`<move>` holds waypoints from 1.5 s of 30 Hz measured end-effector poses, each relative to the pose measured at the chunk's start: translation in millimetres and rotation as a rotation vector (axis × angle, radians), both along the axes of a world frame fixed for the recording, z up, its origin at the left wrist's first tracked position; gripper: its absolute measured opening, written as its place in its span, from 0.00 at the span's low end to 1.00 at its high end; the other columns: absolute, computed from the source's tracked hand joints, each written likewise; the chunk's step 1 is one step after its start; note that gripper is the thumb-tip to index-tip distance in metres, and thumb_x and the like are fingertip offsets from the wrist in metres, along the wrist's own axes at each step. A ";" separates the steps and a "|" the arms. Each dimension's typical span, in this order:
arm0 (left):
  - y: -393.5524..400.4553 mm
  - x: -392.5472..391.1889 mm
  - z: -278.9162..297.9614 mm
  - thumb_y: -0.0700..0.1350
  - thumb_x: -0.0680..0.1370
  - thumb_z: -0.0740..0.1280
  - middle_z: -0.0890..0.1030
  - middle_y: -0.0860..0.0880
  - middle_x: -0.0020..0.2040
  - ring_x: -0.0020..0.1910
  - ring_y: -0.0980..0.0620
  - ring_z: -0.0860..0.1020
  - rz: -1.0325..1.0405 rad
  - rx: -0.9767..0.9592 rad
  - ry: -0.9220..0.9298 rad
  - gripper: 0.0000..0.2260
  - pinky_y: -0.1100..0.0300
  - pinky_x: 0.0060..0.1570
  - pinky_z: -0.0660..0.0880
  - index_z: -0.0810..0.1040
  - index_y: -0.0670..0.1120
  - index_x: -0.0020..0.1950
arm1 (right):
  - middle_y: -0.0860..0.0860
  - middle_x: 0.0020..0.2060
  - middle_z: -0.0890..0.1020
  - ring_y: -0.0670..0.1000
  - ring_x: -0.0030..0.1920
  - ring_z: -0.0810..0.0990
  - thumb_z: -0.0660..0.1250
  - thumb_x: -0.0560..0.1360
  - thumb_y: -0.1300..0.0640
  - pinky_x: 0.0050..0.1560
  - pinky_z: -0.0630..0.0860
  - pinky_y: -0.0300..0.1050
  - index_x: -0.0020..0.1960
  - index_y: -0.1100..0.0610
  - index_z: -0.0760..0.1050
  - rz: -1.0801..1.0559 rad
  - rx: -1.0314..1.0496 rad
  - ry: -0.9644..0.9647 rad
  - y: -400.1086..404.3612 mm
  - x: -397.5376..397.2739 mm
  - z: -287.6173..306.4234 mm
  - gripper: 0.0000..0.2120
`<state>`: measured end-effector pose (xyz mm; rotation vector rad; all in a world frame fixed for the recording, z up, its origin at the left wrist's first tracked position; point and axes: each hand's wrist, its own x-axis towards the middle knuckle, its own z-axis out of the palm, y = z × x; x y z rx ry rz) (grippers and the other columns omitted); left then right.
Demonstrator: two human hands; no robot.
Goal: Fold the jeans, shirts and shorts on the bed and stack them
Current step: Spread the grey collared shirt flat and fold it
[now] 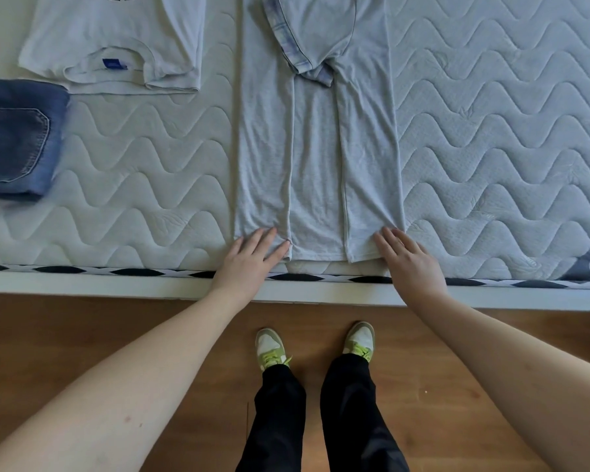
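A light grey shirt (317, 158) lies flat on the mattress (491, 131), both sides folded inward into a long strip, with plaid-trimmed sleeves meeting near the top. My left hand (249, 258) lies on the shirt's near left hem corner, thumb and fingers lightly touching the fabric. At the near right hem corner my right hand (407, 260) rests with straight fingers. A folded white T-shirt (116, 39) with dark lettering and a blue label lies at the far left. Folded blue jeans (17, 137) sit at the left edge.
The mattress edge with black-and-white trim (133, 272) runs across the view. Below it is a wooden floor (82, 321), where my feet in green-and-white shoes (271, 347) stand close to the bed. Bare quilted mattress lies right of the shirt.
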<state>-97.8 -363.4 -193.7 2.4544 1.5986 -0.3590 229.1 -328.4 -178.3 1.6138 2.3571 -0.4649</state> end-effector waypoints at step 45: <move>-54.2 -4.1 156.6 0.40 0.81 0.52 0.78 0.47 0.58 0.52 0.43 0.77 0.186 -0.280 -0.118 0.22 0.55 0.44 0.72 0.66 0.56 0.71 | 0.45 0.63 0.78 0.48 0.63 0.76 0.58 0.81 0.58 0.57 0.69 0.42 0.68 0.47 0.73 0.155 -0.161 0.099 -52.1 -16.3 133.5 0.18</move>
